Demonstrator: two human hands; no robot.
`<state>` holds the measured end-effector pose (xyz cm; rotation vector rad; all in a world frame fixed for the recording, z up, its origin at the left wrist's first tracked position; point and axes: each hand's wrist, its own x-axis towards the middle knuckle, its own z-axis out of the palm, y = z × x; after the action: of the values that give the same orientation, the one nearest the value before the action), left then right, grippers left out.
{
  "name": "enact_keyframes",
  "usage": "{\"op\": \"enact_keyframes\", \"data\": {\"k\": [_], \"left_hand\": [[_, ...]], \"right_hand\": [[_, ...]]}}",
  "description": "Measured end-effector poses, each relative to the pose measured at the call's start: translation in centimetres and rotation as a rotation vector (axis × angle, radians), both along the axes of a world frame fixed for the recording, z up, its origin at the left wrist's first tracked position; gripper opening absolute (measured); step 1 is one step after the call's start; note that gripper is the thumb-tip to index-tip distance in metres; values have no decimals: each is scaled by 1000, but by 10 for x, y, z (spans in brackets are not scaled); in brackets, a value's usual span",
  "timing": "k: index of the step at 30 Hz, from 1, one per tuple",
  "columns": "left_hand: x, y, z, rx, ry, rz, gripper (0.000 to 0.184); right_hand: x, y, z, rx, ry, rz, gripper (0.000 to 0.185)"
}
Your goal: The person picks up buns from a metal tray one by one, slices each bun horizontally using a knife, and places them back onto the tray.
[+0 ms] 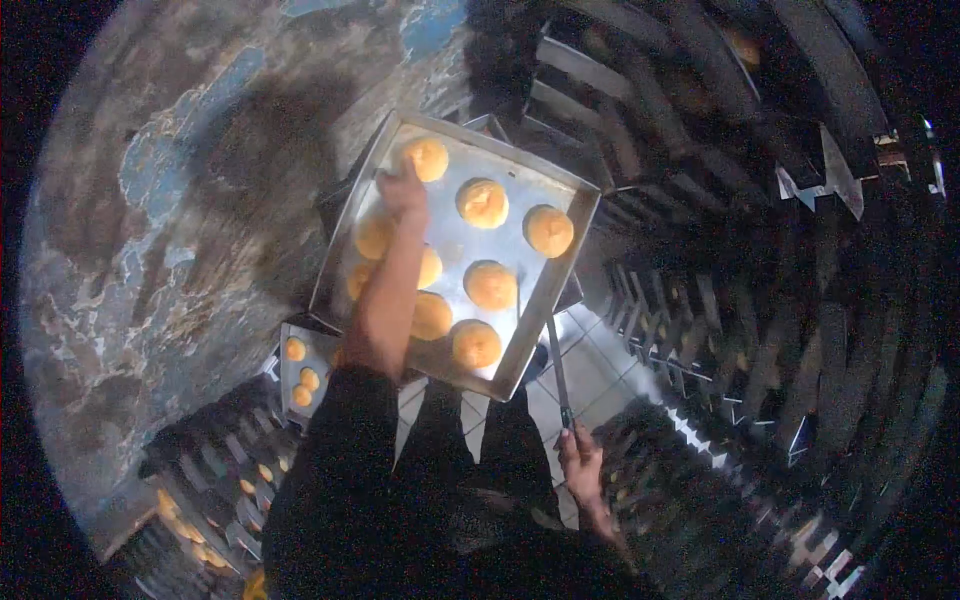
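Observation:
A metal baking tray (530, 340) with several round golden buns fills the middle of the view. Over its left side stretches my left arm, hiding part of some buns. My left hand (403, 195) is at the far left bun (428, 160), a fingertip against that bun's left edge. The fingers are blurred, so their grip is unclear. Below the tray's right corner, my right hand (580, 462) is closed round the handle of a long knife (559, 370) with a narrow blade. The blade points up along the tray's right edge, and its tip appears to overlap the tray.
Another tray (288, 375) with small buns sits at lower left. More buns (180, 520) lie on dark racks there. A worn wall (150, 260) with peeling paint stands on the left. Dark racks (700, 230) line the right. Pale floor tiles (590, 365) show below.

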<state>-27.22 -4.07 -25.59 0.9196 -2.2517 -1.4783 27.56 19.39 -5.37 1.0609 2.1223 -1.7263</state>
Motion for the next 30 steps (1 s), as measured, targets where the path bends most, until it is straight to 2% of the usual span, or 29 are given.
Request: {"op": "enact_keyframes", "data": {"k": [2,4,5,6,8,10,11,13,14,16,18,19,21,22,25,27,29,30], "left_hand": [[-13,4,1,-46,105,61,90],[-14,5,38,193,-254,-176,85],[-11,8,47,199,-246,-179,85],[-12,10,43,-2,-269,-242,85],[-10,15,29,-203,-269,-303,86],[2,20,15,-115,132,-361,87],[12,24,43,-110,155,-360,87],[47,32,114,601,40,-343,77],[61,26,122,885,91,-427,73],[82,16,149,1152,163,-532,69],[113,21,203,1545,237,-550,59],[124,23,223,1525,250,-563,59],[146,29,251,1630,188,-323,61],[152,30,252,1619,196,-330,61],[164,34,264,1886,266,-338,53],[170,32,264,1908,263,-394,55],[165,29,248,2046,191,-514,60],[171,30,254,2045,190,-516,60]], "right_hand": [[-2,-4,9,5,-24,-22,40],[-2,-6,13,34,-6,-9,42],[-2,-7,16,-12,-9,-22,42],[-5,-8,17,-59,-7,-35,42],[-14,-14,22,-46,28,-37,41],[-32,-20,39,-51,112,-49,36],[-33,-19,34,-74,82,-58,29],[-56,-21,63,-85,84,-51,27],[-71,-26,80,-106,69,-43,25],[-90,-37,97,-205,202,-98,31],[-102,-47,114,-137,347,-42,40],[-108,-52,126,-140,392,-18,44],[-117,-64,149,-92,418,50,47],[-116,-68,157,-65,404,84,47],[-110,-79,167,-10,413,140,47],[-100,-83,158,22,425,160,47],[-89,-84,139,123,590,132,49],[-85,-83,141,123,591,130,49]]}}
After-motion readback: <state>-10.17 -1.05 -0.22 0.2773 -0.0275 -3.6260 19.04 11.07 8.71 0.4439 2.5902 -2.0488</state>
